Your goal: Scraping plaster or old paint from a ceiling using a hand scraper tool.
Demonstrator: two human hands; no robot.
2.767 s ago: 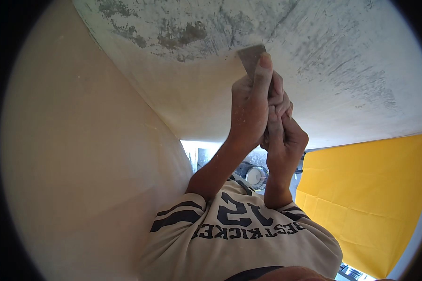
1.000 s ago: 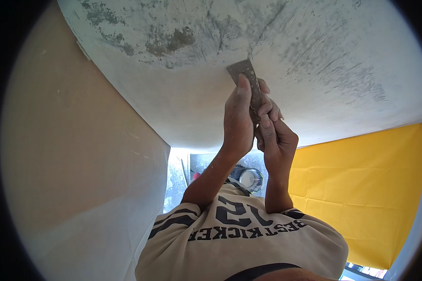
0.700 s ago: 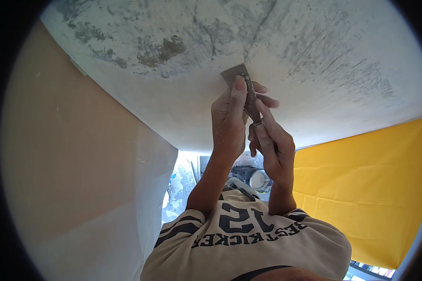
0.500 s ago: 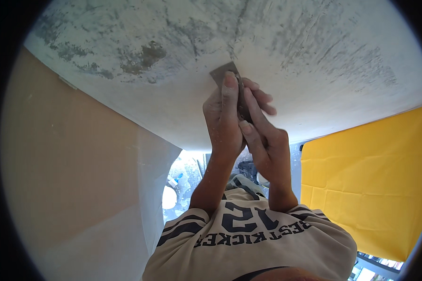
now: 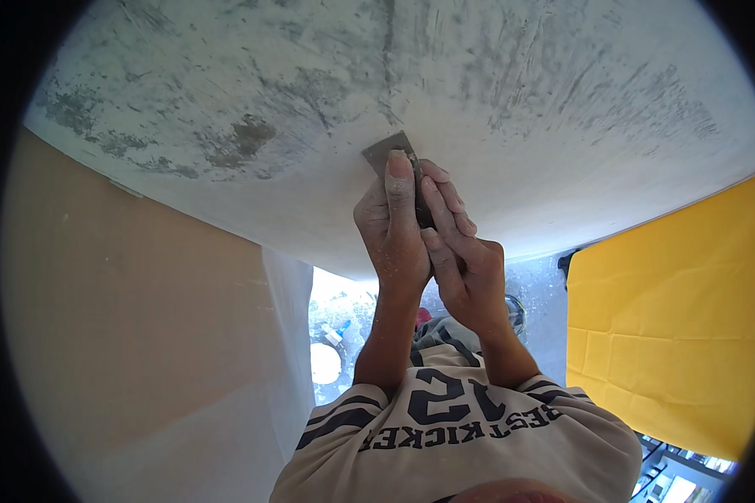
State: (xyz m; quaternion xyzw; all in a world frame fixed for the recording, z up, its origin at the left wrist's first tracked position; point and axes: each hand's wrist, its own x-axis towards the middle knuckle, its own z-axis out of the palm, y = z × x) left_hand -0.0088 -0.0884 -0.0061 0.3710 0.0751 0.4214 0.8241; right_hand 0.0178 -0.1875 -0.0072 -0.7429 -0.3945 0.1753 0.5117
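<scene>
A flat, grey, square-cornered plate [image 5: 383, 150], like a scraper blade, is up near the patchy white plastered surface; whether its edge touches cannot be told. My left hand [image 5: 389, 220] is closed on it, thumb lying along its face and fingers hidden behind. Bent fingers of my right hand [image 5: 468, 251] press together against the plate's right side, its thumb close to the left palm. White dust coats both hands. Smeared white coating covers the surface [image 5: 495, 75], with grey streaks and a brownish bare patch [image 5: 242, 138] to the left of the plate.
A beige wall [image 5: 134, 293] stands on the left, with translucent sheeting [image 5: 287, 310] along its edge. To the right hangs a yellow sheet [image 5: 671, 310]. Below, a round white container [image 5: 325, 363] is on the bright, speckled floor [image 5: 545, 293]. Shelving [image 5: 679, 474] shows at lower right.
In the picture, both hands and the plate have shifted slightly down and left, while the view itself has moved too. The right fingers are now more bent and closer to the plate.
</scene>
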